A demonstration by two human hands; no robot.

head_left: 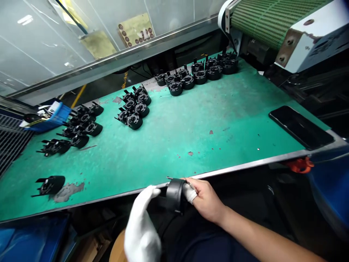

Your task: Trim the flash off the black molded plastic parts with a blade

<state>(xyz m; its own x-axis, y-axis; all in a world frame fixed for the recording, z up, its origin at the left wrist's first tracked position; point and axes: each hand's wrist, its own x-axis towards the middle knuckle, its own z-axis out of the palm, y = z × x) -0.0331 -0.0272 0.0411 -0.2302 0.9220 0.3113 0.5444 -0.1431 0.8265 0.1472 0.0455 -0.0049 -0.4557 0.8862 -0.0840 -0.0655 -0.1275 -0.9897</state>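
My right hand [208, 200], bare except for white material about the fingers, grips a black ring-shaped plastic part [174, 194] with thin prongs. It is held just off the table's front edge, its smooth side wall toward me. To its left is my left hand [143, 227] in a white glove, slightly blurred. Its visible fingers stretch toward the part, and a small gap seems to lie between; some fingers are hidden. A similar black part [51, 185] lies on its side at the table's front left.
The green table [174, 145] carries clusters of like parts [135, 122], some in a back row [200, 76]. A phone [301, 127] lies at the right. A green conveyor [275, 22] overhangs the back right; a blue bin [51, 118] sits at the left.
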